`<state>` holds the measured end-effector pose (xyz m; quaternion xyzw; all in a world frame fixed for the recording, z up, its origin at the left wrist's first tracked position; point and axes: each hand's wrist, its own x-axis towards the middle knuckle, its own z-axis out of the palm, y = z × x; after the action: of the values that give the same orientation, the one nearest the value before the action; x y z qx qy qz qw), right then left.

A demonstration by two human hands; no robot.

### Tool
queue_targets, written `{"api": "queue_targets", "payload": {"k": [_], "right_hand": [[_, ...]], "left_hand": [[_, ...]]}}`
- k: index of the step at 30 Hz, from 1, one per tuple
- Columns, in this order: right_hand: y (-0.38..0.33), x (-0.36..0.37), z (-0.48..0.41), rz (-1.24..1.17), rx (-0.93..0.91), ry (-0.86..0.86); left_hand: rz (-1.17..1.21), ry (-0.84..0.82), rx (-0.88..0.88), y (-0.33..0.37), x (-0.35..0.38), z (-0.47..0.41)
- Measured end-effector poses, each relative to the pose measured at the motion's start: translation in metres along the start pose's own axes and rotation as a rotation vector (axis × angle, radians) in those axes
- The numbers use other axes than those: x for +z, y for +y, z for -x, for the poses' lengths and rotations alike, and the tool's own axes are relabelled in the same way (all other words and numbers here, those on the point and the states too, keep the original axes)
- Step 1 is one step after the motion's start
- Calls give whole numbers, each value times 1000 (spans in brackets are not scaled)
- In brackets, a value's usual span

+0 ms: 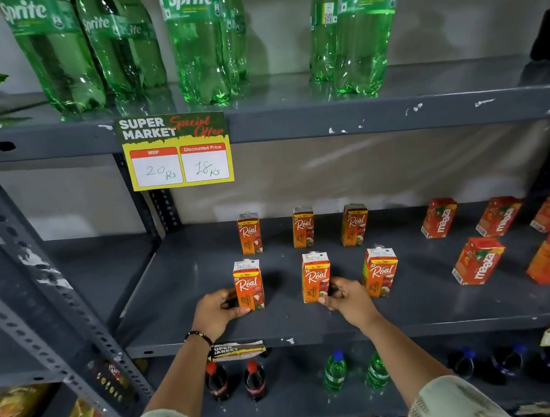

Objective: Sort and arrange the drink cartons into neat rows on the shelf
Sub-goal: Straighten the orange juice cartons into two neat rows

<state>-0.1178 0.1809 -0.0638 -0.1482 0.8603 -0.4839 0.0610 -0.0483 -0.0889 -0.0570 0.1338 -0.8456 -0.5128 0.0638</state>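
Observation:
Orange Real cartons stand upright in two rows of three on the grey middle shelf (180, 276). My left hand (217, 309) grips the front left Real carton (248, 285) at its base. My right hand (348, 298) grips the front middle Real carton (316, 278) from its right side. The front right Real carton (381, 275) stands free just right of my right hand. Behind stand the back row cartons (303, 227). Further right, red-orange Maaza cartons (477, 260) stand tilted in two rows.
Green Sprite bottles (199, 42) line the upper shelf. A yellow price tag (177, 150) hangs from that shelf's front edge. The shelf below holds cola bottles (253, 379) and small green bottles (336, 371). A perforated steel upright (51, 287) rises at left.

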Motion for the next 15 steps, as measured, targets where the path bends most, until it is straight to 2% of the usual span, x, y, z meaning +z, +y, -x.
{"api": "queue_targets", "payload": {"k": [15], "right_hand": [[2,1,-2,34,10,6]], "left_hand": [[-20,1,-11,-4,0,-5]]}}
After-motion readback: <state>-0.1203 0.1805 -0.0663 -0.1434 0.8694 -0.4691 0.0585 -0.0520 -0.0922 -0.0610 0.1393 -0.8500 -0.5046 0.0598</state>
